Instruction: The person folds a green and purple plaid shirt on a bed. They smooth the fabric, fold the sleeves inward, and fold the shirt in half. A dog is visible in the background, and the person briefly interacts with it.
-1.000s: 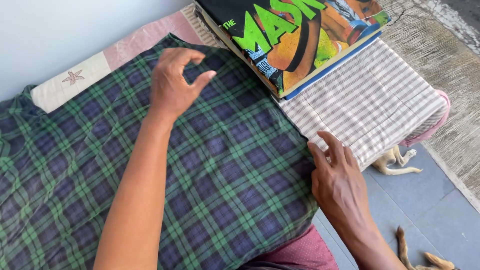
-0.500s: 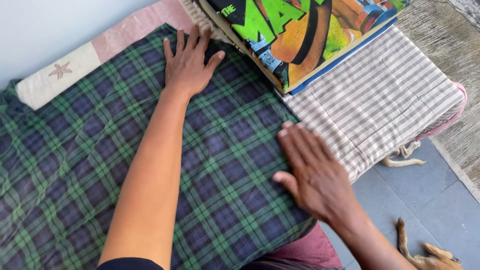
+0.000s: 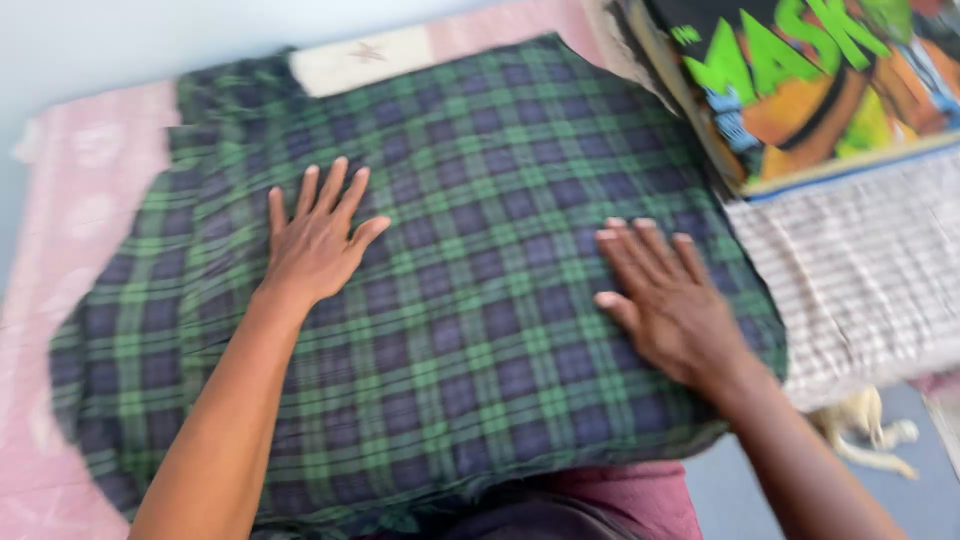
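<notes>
Nearest the viewer, a strip of maroon fabric (image 3: 630,495) shows under the lower edge of the green and navy plaid cloth (image 3: 470,330), which lies spread flat over a pink sheet (image 3: 90,190). Right hand (image 3: 665,295): open, palm down, fingers together, pressed flat on the plaid cloth near its right edge, gripping nothing. Left hand (image 3: 315,240): open, fingers fanned, palm flat on the cloth left of centre, gripping nothing. To the right, touching the plaid cloth's edge, a pale checked cloth (image 3: 860,290). At lower right, on the grey floor (image 3: 920,400), light-furred animal paws (image 3: 860,425). Farther off, a white patch with a star (image 3: 365,60) above the plaid cloth. At far right, a colourful printed board (image 3: 810,90) rests on the checked cloth.
</notes>
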